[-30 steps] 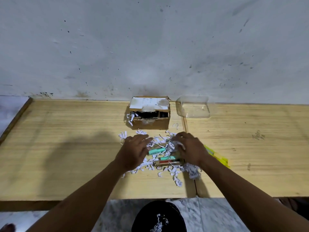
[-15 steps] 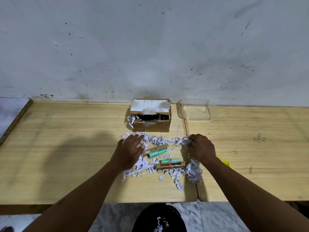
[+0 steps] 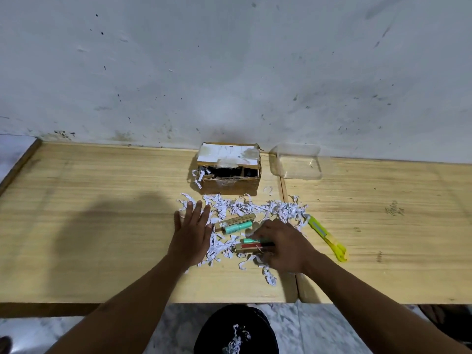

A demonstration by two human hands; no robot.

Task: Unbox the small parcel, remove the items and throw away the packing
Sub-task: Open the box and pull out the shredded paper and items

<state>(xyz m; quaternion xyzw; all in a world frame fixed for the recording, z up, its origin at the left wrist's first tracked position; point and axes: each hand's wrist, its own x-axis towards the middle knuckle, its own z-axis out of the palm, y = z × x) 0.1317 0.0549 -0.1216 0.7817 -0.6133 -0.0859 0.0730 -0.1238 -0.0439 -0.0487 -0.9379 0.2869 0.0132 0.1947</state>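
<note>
An opened cardboard parcel stands at the back of the wooden table, against the wall. White shredded paper is spread in front of it. On the shreds lie a gold box with a teal tube and a second teal tube with a gold-red box. My left hand rests flat on the shreds at the left, fingers apart. My right hand lies over the nearer tube and box, fingers curled on them; whether it grips them I cannot tell.
A yellow box cutter lies right of the shreds. A clear plastic tub stands right of the parcel. A black bin holding shreds sits on the floor below the table's front edge.
My right hand has moved from the shreds' right edge back toward me onto the nearer tube and box, uncovering the yellow cutter. My left hand has flattened on the shreds.
</note>
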